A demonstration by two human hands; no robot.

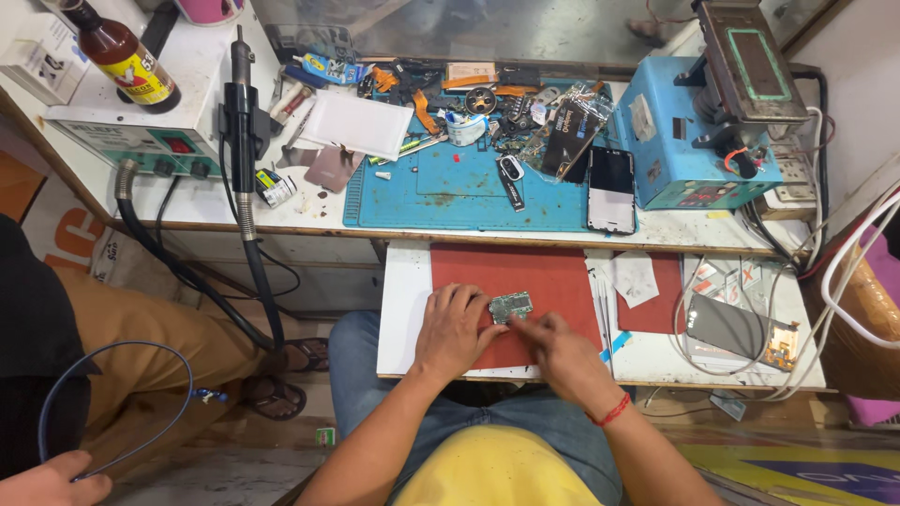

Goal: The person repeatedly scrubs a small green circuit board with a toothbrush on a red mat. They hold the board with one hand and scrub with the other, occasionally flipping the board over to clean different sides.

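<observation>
Both forearms reach forward and converge. The left hand (457,327) lies palm down, knuckles up, fingers curled at their tips. The right hand (555,349) angles in from the right, fingers pinched together, wrist slightly bent.

The small circuit board (511,305) under the left hand (457,328) and right hand (553,351) looks like dull grey metal shielding. It lies on a matt, rust-red mat (539,276), smooth like rubber. At twelve o'clock, the blue work mat (441,192) is matt and scuffed. At one o'clock, a phone screen (611,187) is glossy black glass. At ten o'clock, a brown bottle (122,52) shines like glass.
</observation>
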